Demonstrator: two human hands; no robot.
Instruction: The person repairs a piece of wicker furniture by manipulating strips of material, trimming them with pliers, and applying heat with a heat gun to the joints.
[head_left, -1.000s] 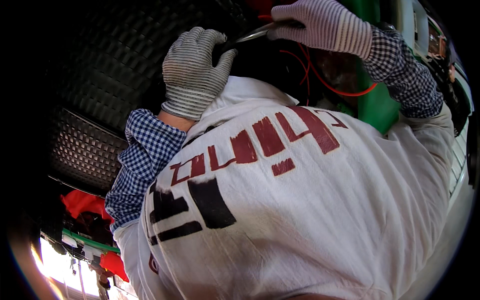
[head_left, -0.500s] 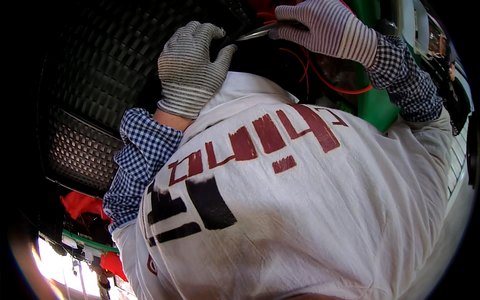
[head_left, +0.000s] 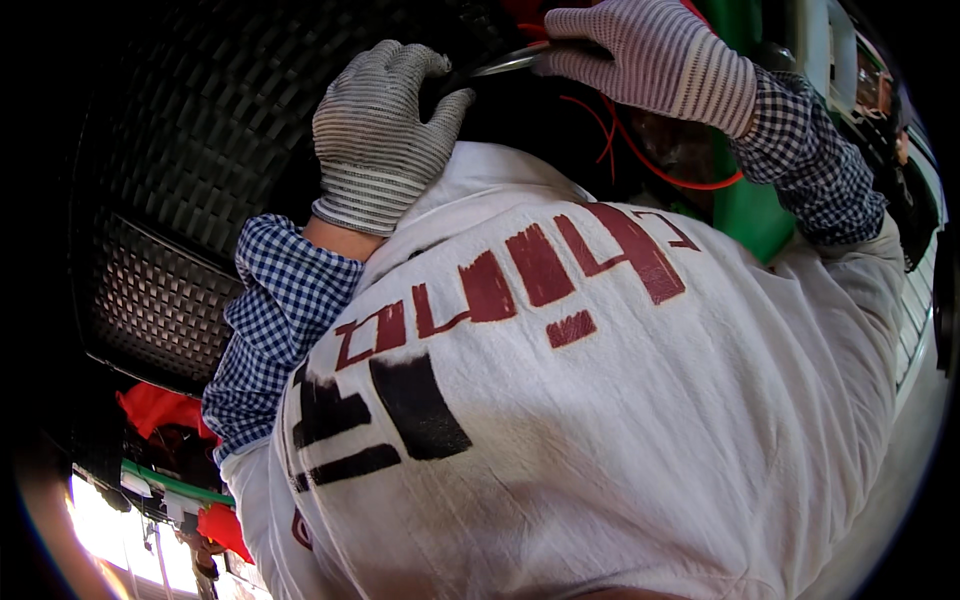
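Both my hands wear striped knit gloves, with blue-and-white checked sleeve covers on my forearms. My left hand [head_left: 385,135] lies by the edge of a black woven panel [head_left: 220,130], its fingers and thumb curled round something dark that I cannot make out. At the top, my right hand [head_left: 645,65] is closed on one end of a slender, shiny piece [head_left: 510,64]. That piece reaches across toward my left fingertips; whether it is a tool or a strip is unclear. Its end by my left hand is lost in the dark.
A thin red cord [head_left: 690,184] loops below my right hand. Beside it stands something green [head_left: 765,215]. Red cloth [head_left: 165,410] shows beneath the woven panel at the left. My white shirt [head_left: 600,420] fills the lower middle.
My right hand has shifted very slightly left, and the shiny piece has tilted and now looks more curved. My left hand has barely moved.
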